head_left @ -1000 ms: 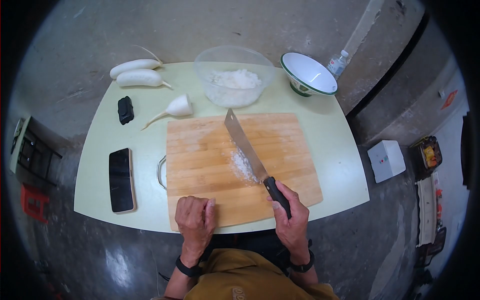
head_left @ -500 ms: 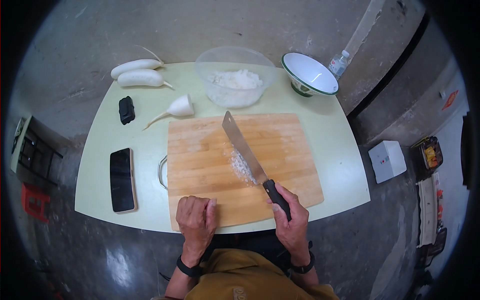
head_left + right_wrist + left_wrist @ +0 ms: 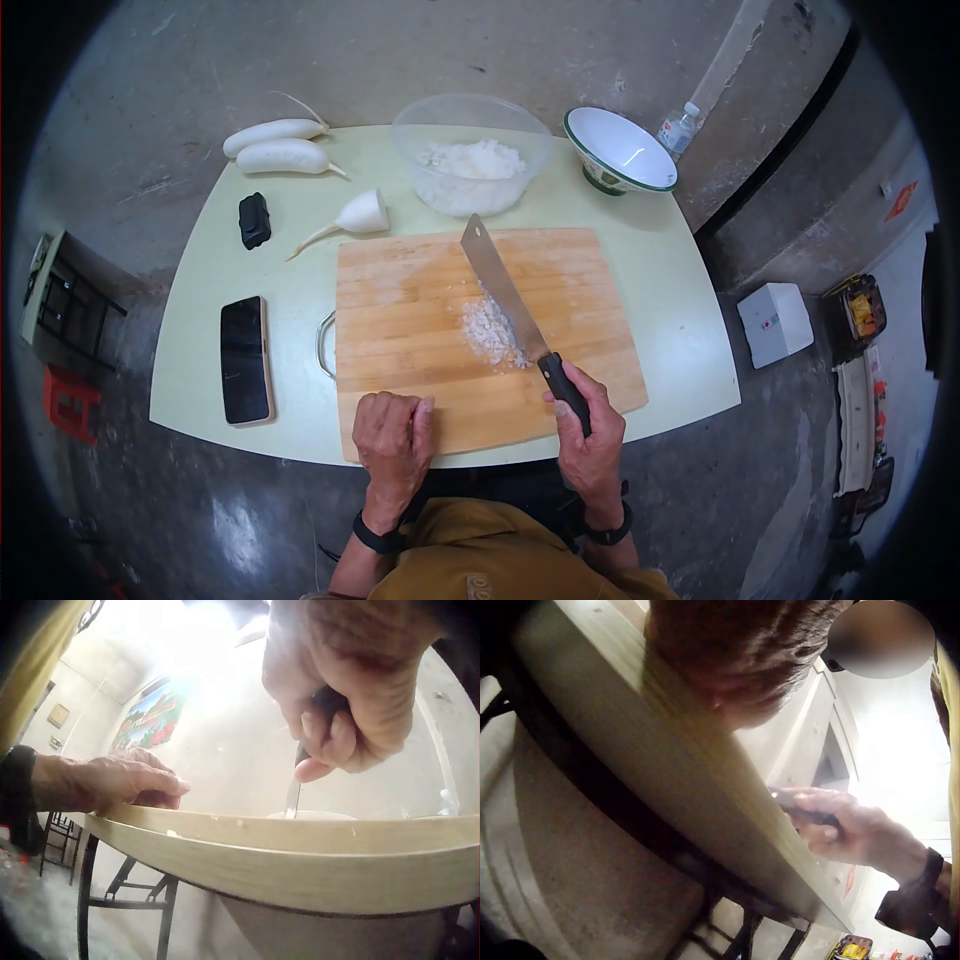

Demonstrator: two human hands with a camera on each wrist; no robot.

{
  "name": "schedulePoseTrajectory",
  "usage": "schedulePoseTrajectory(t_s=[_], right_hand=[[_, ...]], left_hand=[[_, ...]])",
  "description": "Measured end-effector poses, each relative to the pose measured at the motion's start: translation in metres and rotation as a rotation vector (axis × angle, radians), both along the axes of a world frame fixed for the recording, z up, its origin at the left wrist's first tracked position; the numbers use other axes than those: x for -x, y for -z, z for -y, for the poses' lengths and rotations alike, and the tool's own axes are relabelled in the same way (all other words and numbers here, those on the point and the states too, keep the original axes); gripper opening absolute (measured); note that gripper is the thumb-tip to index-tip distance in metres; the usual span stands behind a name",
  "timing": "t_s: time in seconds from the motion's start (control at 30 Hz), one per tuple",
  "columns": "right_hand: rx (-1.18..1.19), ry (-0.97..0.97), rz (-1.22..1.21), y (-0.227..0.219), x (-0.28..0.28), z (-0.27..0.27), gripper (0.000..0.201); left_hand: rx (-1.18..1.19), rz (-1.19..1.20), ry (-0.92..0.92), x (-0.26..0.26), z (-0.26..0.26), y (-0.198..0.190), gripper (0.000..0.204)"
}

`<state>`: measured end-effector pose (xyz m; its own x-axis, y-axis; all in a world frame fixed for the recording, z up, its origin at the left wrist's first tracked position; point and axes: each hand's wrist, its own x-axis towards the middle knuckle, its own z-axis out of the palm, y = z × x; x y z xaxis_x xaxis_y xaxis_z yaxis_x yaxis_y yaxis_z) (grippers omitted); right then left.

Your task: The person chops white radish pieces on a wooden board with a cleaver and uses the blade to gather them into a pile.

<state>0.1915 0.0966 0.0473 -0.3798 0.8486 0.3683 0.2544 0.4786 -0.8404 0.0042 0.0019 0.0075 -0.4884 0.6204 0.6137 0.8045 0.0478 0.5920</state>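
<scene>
My right hand (image 3: 592, 428) grips the black handle of a kitchen knife (image 3: 500, 285). The blade slants up and left over the wooden cutting board (image 3: 400, 290), along the right side of a small heap of finely chopped white bits (image 3: 488, 330). In the right wrist view, curled fingers (image 3: 330, 742) wrap the handle and the blade points down. My left hand (image 3: 392, 438) rests on the board's near left corner, fingers curled and holding nothing. Its underside is hidden in the head view.
Behind the board stand a clear plastic bowl (image 3: 470, 195) of chopped white pieces and a green-rimmed white bowl (image 3: 622, 150). A cut white radish (image 3: 360, 213) and two whole radishes (image 3: 283, 156) lie on the left, with a phone (image 3: 245, 360) and a black object (image 3: 254, 220).
The knife swung a little left, then right with my right hand, away from the chopped bits, which now look more spread out. My left hand has stayed in place.
</scene>
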Motion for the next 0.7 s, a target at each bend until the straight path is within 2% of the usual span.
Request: schedulePoseTrajectory(t_s=[0.17,0.27,0.37,0.7], right_hand=[[-0.018,0.011,0.049,0.0041,-0.002,-0.0035,0.037],[-0.032,0.023,-0.025,0.0041,-0.0013,-0.0014,0.037],[0.057,0.003,0.043,0.0033,-0.0018,-0.0003,0.037],[-0.007,-0.011,0.005,-0.0008,-0.0015,0.0049,0.037]], left_hand=[[-0.026,-0.004,-0.003,-0.0011,-0.0013,-0.0022,0.015],[-0.017,0.009,0.011,-0.0002,-0.0015,-0.0015,0.015],[-0.007,0.0,0.002,-0.0006,-0.0006,-0.002,0.015],[0.002,0.003,-0.003,-0.0005,0.0004,0.0016,0.014]])
